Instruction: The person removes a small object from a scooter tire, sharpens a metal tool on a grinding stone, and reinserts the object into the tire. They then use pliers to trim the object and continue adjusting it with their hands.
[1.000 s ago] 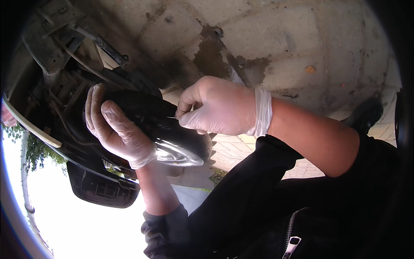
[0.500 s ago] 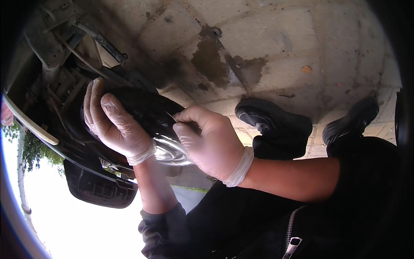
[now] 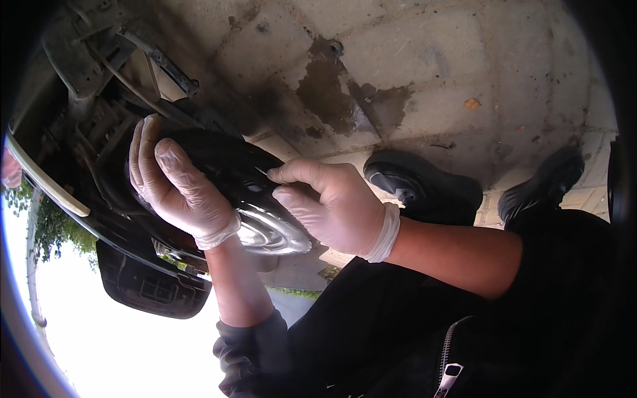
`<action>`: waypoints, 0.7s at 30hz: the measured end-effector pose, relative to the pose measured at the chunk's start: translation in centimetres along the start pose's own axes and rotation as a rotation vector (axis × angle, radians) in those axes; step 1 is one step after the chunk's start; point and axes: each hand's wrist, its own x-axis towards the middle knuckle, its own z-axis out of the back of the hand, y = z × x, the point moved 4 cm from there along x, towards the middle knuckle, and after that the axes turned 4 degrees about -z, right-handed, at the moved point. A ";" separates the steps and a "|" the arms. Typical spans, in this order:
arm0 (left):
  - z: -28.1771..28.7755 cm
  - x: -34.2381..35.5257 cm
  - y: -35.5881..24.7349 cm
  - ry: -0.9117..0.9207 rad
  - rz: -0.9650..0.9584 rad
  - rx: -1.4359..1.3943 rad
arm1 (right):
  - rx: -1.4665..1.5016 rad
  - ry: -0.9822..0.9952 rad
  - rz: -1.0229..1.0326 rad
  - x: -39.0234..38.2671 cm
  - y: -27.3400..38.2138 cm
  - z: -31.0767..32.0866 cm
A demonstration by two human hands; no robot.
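Observation:
My left hand (image 3: 179,182), in a thin translucent glove, lies against a glossy black part (image 3: 222,156) with its fingers stretched and its thumb apart. What its palm touches is hidden. Gloved as well, my right hand (image 3: 335,202) is closed at the part's right edge. A thin, pale metal piece (image 3: 261,170) sticks out at the tip of its index finger; most of it is hidden. Below the black part, between both wrists, shows a shiny clear lamp (image 3: 272,231).
Dark brackets and rods (image 3: 159,63) of a vehicle stand at the upper left. A black flap-like panel (image 3: 156,285) hangs below my left hand. Paving (image 3: 424,40) with a wet stain (image 3: 325,89) lies beyond, and my black shoes (image 3: 421,182) stand at the right.
My right hand has shifted a little right and up, its wrist turning and its index finger straightening. More of the lamp shows now. My left hand has barely moved.

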 end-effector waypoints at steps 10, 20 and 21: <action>0.0 0.0 0.0 0.008 0.010 0.027 | 0.108 0.079 -0.022 0.7 -0.8 0.8; 0.1 0.1 0.0 0.026 0.015 0.053 | 0.119 0.193 -0.059 1.4 -0.8 1.4; 0.1 0.1 0.1 0.028 0.024 0.047 | 0.125 0.186 -0.056 1.4 -0.9 1.3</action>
